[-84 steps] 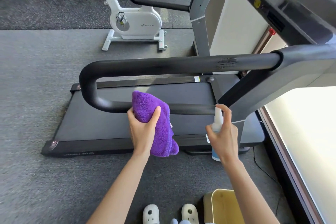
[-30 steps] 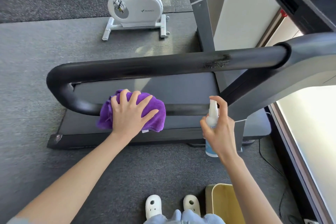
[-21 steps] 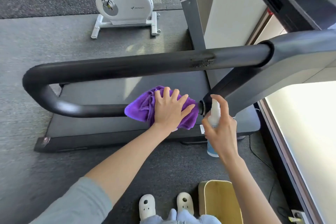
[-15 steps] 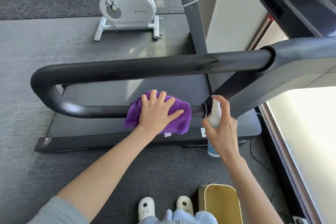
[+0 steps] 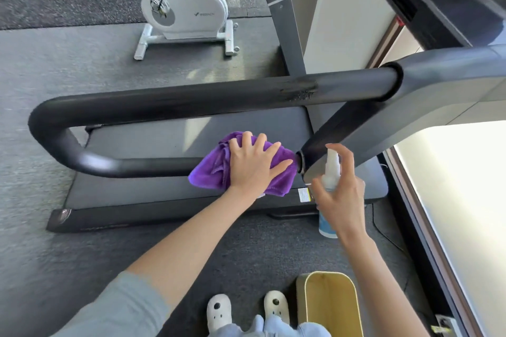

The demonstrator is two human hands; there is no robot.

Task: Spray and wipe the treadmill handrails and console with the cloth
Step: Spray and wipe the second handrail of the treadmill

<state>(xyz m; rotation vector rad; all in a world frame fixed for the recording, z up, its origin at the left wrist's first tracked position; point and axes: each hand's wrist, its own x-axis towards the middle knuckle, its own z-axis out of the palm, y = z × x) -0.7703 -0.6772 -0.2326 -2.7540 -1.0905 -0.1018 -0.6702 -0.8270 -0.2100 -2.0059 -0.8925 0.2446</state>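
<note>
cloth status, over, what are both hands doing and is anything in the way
Left hand flat on purple cloth, pressing it on lower handrail near the collar. Right hand grips spray bottle, finger on nozzle. Nothing blocking the rail.

Head camera, single wide-angle view, looking forward and down.

Close over the treadmill handrail [image 5: 191,98], which bends across mid-frame; both forearms reach in from the bottom edge, the wearer's shoes [image 5: 219,312] directly below. Floor [image 5: 54,254] fills the left side, an exercise bike [image 5: 186,13] farther off at the top.
</note>
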